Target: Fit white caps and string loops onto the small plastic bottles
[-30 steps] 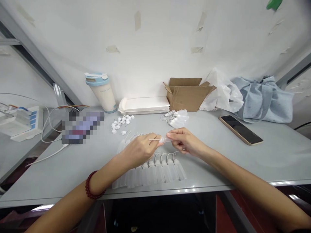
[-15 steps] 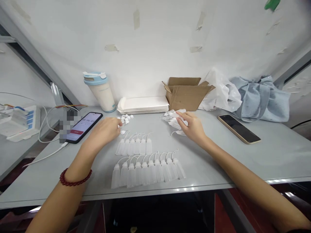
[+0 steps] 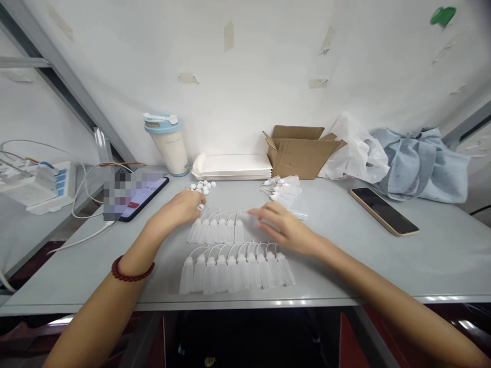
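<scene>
My left hand (image 3: pixel 184 205) is closed, with its fingertips on a small white cap (image 3: pixel 200 207) just below the pile of white caps (image 3: pixel 203 187). My right hand (image 3: pixel 286 225), slightly blurred, hovers palm down with its fingers apart and nothing visible in them. Its fingertips are near the right end of the upper row of translucent squeeze bottles (image 3: pixel 220 231), which have thin tubes on top. Closer to the table's front edge lies a longer row of the same bottles (image 3: pixel 232 273). Beyond my right hand is a loose heap of bottles (image 3: pixel 286 191), with one (image 3: pixel 299 214) partly hidden by the hand.
At the back stand a cup with a blue lid (image 3: pixel 169 145), a stack of white boxes (image 3: pixel 233 166), an open cardboard box (image 3: pixel 301 156), a plastic bag (image 3: pixel 353 151) and a blue cloth bag (image 3: pixel 422 163). A phone (image 3: pixel 383 210) lies right, a charging phone (image 3: pixel 143 199) left.
My right hand has left the loose bottle heap and come left and nearer to the upper row. My left hand has moved slightly onto the nearest cap. The view has shifted a little.
</scene>
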